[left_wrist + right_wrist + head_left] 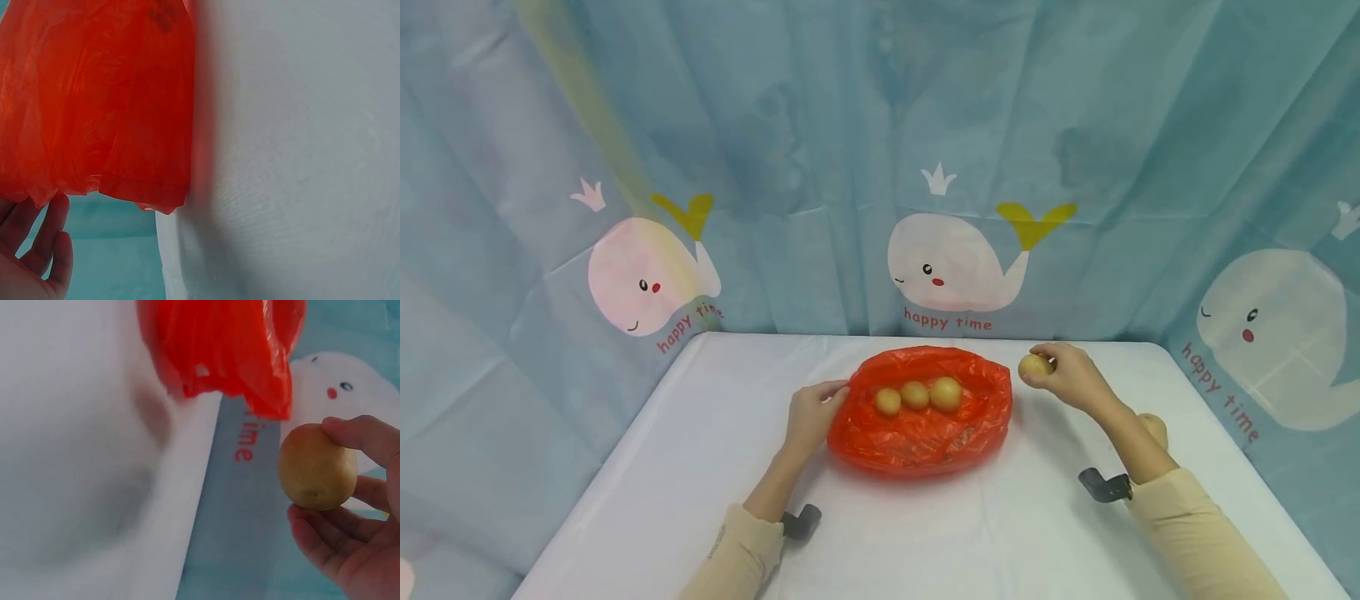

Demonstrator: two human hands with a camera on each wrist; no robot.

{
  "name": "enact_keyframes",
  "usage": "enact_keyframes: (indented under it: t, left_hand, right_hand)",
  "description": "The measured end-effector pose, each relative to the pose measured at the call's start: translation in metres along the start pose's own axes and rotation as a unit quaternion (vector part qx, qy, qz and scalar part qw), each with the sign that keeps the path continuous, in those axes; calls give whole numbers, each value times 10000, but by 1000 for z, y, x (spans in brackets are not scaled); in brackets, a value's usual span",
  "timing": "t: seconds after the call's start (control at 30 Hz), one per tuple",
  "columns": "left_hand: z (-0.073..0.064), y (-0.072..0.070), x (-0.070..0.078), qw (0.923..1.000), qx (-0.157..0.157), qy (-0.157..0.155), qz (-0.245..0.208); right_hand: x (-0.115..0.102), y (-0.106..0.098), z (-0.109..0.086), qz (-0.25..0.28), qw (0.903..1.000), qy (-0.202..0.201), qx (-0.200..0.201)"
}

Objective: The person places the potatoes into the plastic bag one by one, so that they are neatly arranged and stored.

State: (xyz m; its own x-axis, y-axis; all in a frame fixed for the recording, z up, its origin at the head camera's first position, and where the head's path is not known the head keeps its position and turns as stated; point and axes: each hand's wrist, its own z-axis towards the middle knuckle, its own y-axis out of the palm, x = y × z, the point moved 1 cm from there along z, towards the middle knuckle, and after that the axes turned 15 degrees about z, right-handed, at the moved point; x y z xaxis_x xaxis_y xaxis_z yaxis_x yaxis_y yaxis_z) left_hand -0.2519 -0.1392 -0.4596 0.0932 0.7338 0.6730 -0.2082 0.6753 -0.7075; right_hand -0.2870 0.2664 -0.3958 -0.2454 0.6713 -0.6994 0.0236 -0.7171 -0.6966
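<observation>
Potato [1034, 367] gripped by the fingers of the right hand [1070, 380], just right of a red plastic bag [910, 448] on the white counter [917, 533];
fingers of the left hand [808, 415] appear to pinch the bag's left rim; three more potatoes [915, 395] lie inside; best, I judge, to hold that rim wide, lift the potato over the right edge without snagging it, and lower it before letting go.

Looks forward and down from the head, farthest back, covering counter [925, 542], red bag [910, 447] and whale-print curtain [850, 125]. From the left wrist, looks at the bag beside the left fingers [52, 224], close and turned sideways. From the right wrist, faces the held potato [315, 469] closely, also sideways. Shares bag, counter and curtain across all three.
</observation>
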Motion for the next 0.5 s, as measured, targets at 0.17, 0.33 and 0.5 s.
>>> enact_keyframes:
  t: [0.17,0.33,0.5]
  left_hand:
    - [0,0,0,10000,32,5,15]
    - [0,0,-1,10000,28,-2,-20]
    - [1,0,0,10000,61,55,-13]
  right_hand:
    - [-9,6,2,80,9999,-42,-90]
    - [-18,14,5,168,9997,-118,-149]
    - [-28,22,7,297,9991,-199,-209]
